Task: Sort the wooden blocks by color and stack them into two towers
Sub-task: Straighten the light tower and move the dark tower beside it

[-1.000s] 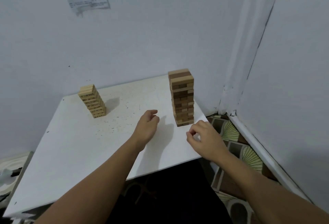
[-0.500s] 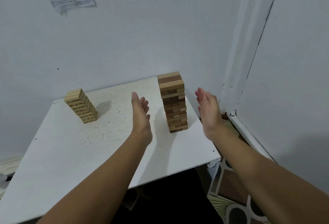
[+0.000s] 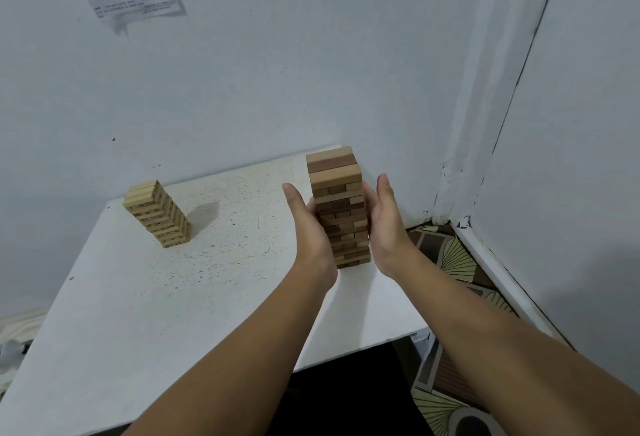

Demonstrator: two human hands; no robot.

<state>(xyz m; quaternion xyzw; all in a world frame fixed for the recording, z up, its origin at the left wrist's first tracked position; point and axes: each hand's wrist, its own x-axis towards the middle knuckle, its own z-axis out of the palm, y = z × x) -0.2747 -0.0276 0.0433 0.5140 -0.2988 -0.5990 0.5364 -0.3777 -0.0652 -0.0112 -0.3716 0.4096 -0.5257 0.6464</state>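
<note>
Towers: two on the white bench [image 3: 145, 325], well apart.
Mixed tower [image 3: 337, 207]: one, taller, light and dark blocks interleaved, upright near the right rear corner of the bench, close to the wall [image 3: 311, 72].
Light tower [image 3: 157, 212]: one, shorter, pale blocks only, toward the left rear of the bench, drawn leaning by the wide lens.
Top layers of mixed tower: pale, then dark, then pale again below; rows further down too fine to count.
Hands: two, bare, one on each side of the mixed tower.
Left hand [image 3: 308, 231]: flat against the tower's left face, fingers [image 3: 294, 198] straight and pointing up, released, curled round nothing.
Right hand [image 3: 386, 224]: flat against the tower's right face, fingers straight, released, thumb side toward the blocks.
Contact: both palms touching or all but touching the middle rows; exact touch hard to judge.
Paper note [image 3: 136, 1]: one, stuck high on the wall, text too small to read.
Patterned floor tiles [image 3: 453, 262]: visible right of the bench.
Change from half a second ago: hands then held apart, clear of the mixed tower on both sides; now closed in against its faces.
Change from one second ago: fingers then loosely curled low over the bench in front of the tower; now extended upright.
Towers themselves: same places, same heights as before.
</note>
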